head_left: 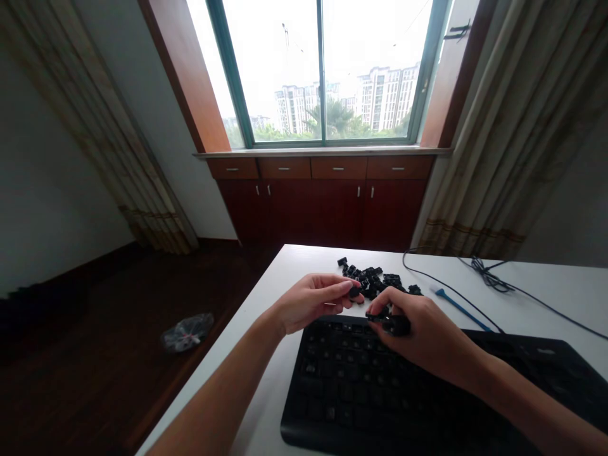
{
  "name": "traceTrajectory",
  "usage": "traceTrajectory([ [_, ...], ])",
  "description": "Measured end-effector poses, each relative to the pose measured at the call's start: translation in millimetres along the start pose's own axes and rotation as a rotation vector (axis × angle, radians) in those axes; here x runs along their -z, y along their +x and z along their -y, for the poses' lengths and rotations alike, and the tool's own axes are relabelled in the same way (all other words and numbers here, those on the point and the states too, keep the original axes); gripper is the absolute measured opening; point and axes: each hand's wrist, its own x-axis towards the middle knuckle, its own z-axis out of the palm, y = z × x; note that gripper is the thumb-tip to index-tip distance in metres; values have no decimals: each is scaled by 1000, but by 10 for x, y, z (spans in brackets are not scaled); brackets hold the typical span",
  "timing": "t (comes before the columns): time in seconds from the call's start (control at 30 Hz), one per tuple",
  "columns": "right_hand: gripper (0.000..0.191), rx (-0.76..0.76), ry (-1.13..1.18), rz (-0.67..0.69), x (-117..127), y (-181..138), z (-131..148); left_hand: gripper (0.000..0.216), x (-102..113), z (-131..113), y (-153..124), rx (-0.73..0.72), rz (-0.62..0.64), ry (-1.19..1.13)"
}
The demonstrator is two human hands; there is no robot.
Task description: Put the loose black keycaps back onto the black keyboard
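Note:
A black keyboard lies on the white table in front of me. Behind it sits a heap of several loose black keycaps. My left hand hovers over the keyboard's far edge and pinches one black keycap between thumb and fingertips. My right hand rests on the keyboard's top rows, fingers curled around a small black keycap-sized piece. The two hands are almost touching.
A blue thin tool lies right of the keycap heap. A black cable runs across the table's far right. A crumpled plastic bag lies on the dark wooden floor at left. A cabinet and window stand beyond.

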Motion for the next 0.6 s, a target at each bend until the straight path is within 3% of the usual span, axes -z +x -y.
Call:
traceTrajectory([
  [0.17, 13, 31, 103, -52, 9, 9, -34, 27, -15, 35, 20, 14, 49, -69],
  [0.43, 15, 18, -30, 43, 107, 26, -110, 30, 16, -6, -22, 47, 123, -12],
  [0.6, 9, 110, 22, 27, 77, 1, -130, 30, 56, 1, -17, 33, 141, 7],
])
